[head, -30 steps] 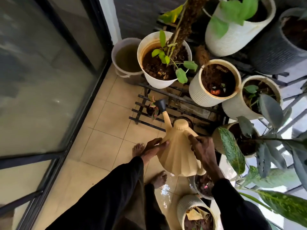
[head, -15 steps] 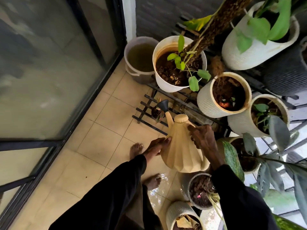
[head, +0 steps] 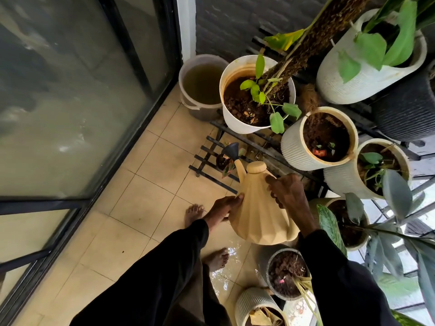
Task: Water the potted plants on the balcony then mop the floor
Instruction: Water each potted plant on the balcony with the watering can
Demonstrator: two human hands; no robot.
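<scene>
I hold a beige ribbed watering can (head: 256, 212) over the tiled floor, tipped forward. Its black rose (head: 231, 150) hangs above a tiny potted plant (head: 224, 162) on the low black rack. My right hand (head: 288, 196) grips the can's handle from above. My left hand (head: 226, 207) presses against the can's left side and steadies it. Beyond stand a white pot with a leafy stem (head: 249, 95) and two ribbed cream pots (head: 317, 140) (head: 367, 170).
A bucket of murky water (head: 200, 85) stands in the corner by the glass sliding door (head: 77, 95). Wet tiles (head: 226, 276) shine by my bare feet. More pots (head: 287, 274) (head: 256, 309) crowd the lower right, a black metal rack (head: 209, 158) ahead.
The view has shifted so the pots and can sit further right and lower. The can stays tipped in both hands, spout over the small plant on the rack.
</scene>
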